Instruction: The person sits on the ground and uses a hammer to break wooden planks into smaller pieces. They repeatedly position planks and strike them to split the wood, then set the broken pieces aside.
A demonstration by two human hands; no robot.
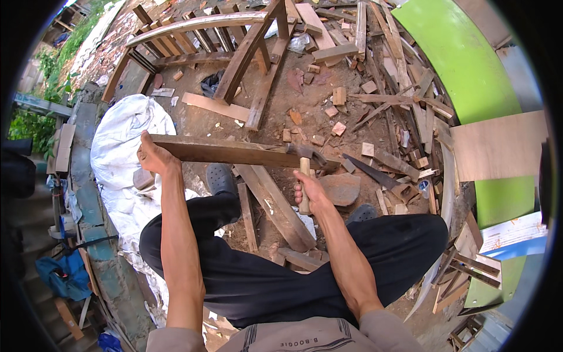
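Observation:
My left hand (157,156) is closed around the left end of a long brown wooden plank (229,151), which lies level across the space before my knees. In my right hand (313,192) I grip the pale wooden handle of a claw hammer (304,168). Its dark metal head is at the plank's right part; whether it touches the wood I cannot tell. Beneath the plank a thick timber beam (275,208) slants over the ground between my legs. A hand saw (375,173) with a wooden handle lies to the right of the plank's end.
A slatted wooden frame (234,67) stands at the far left. White sacking (126,126) lies by my left knee, over a low block wall (94,234). Offcuts and scrap timber (404,88) litter the dirt on the right, beside a green panel (463,58).

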